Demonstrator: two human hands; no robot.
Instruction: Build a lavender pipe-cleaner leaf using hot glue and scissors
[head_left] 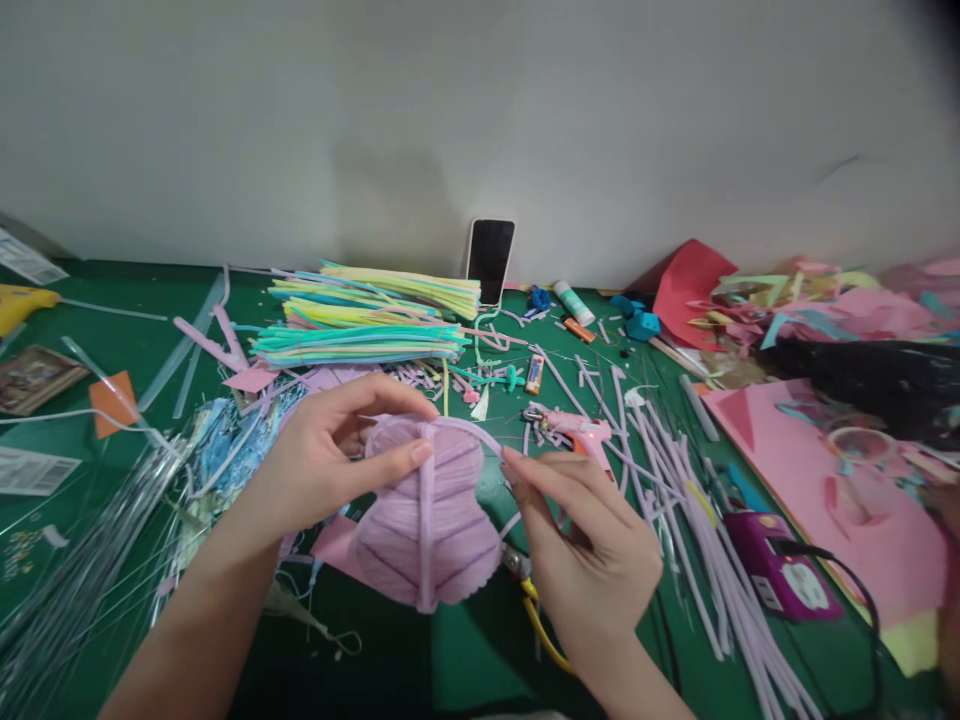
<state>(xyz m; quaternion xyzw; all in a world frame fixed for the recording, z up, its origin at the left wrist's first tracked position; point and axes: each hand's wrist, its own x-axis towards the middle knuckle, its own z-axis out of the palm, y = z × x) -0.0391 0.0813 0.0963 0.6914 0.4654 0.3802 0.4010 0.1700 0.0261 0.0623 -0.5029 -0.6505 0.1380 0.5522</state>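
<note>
A lilac butterfly-shaped piece (461, 525) made of rows of pipe cleaner is held up over the table, with a thicker stem down its middle. My left hand (322, 450) grips its upper left part, thumb on the front near the top of the stem, other fingers partly hidden behind. Between thumb and forefinger my right hand (592, 540) pinches a lilac pipe cleaner (480, 436) that runs along the top right edge of the piece. Beneath the right hand, partly covered, lie pliers with yellow handles (546, 635).
Bundles of coloured pipe cleaners (367, 340) lie behind the hands, near an upright phone (491, 260). A pink glue gun (574, 428), loose lilac pipe cleaners (705, 540) and a purple box (780, 565) are at right. Wire stems (82, 580) spread at left; paper scraps (840, 310) pile far right.
</note>
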